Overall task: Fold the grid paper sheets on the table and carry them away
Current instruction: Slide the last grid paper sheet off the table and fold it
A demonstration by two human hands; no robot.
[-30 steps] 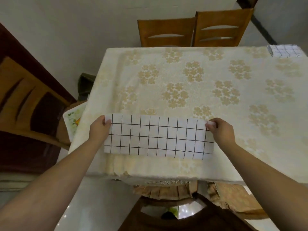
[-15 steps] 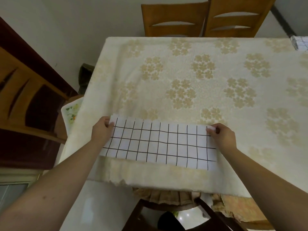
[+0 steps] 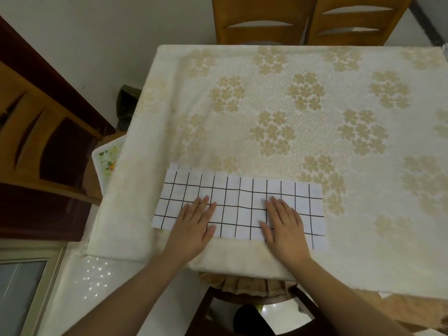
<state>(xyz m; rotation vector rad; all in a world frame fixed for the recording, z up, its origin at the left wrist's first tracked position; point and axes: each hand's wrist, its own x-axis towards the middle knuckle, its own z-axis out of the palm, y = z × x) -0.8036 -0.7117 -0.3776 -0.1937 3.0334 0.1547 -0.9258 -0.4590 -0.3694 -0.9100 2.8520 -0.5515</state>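
Observation:
A folded white grid paper sheet (image 3: 240,202) with black lines lies flat as a long strip near the front edge of the table (image 3: 315,105), which is covered with a cream flower-patterned cloth. My left hand (image 3: 194,226) lies flat on the sheet's lower left part, fingers straight and together. My right hand (image 3: 284,226) presses flat on the sheet's right half, fingers straight. Both palms reach over the sheet's near edge. A sliver of another sheet (image 3: 445,53) shows at the far right table edge.
Two wooden chairs (image 3: 264,20) stand at the table's far side. A dark wooden chair (image 3: 48,146) sits to the left, with a patterned tray (image 3: 106,157) beside the table's left edge. A stool with a fringed cushion (image 3: 242,284) is under the near edge.
Both hands let go of the sheet's upper corners and moved inward and down. They now press flat on the folded sheet lying on the table.

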